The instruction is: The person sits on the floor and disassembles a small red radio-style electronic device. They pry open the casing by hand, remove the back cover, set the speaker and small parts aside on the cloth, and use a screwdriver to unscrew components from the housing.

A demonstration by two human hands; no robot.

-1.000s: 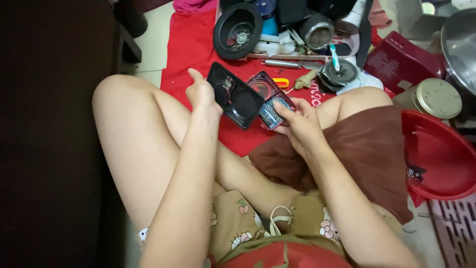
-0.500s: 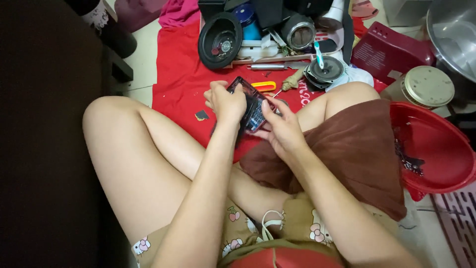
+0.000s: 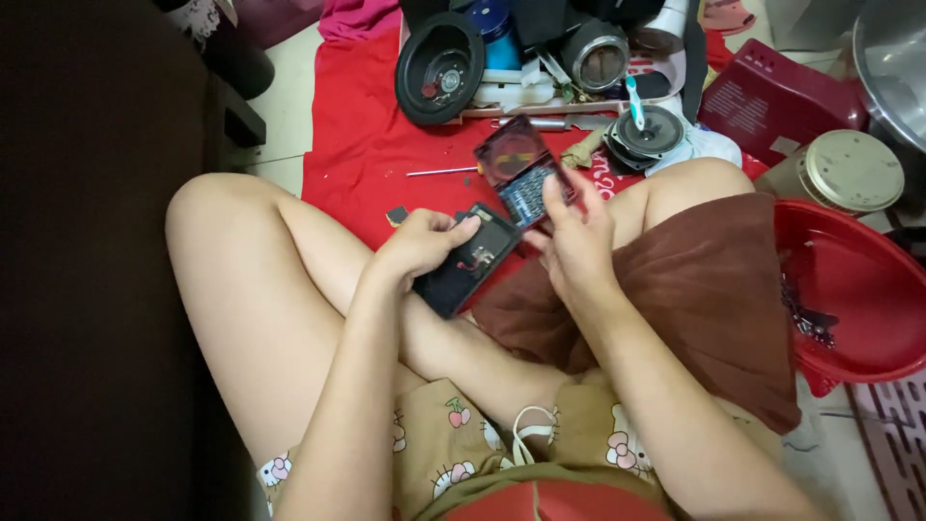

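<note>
black flat device (image 3: 470,262) sits in the left hand (image 3: 422,242), fingers curled round its upper edge and thumb pressed on its face, tilted over the crossed legs. just beside it the right hand (image 3: 577,238) is closed on a small hinged case (image 3: 524,177), its clear reddish lid standing open and a row of small bits showing inside, thumb laid across the lower half. the two things nearly touch at their corners. under the right forearm lies a brown cloth (image 3: 714,289) draped over the knee. below both hands a red mat (image 3: 362,145) covers the floor, with a thin screwdriver (image 3: 442,172) lying on it just beyond the case. to the right a red plastic basin (image 3: 849,299) holds a few dark metal parts, and a round tin with a pale lid (image 3: 849,174) stands behind it. farther off, a black speaker cone (image 3: 439,68) leans upright, a smaller speaker (image 3: 644,133) has a toothbrush (image 3: 636,100) resting on it, and a dark red box (image 3: 772,101) lies at the far right.
</note>
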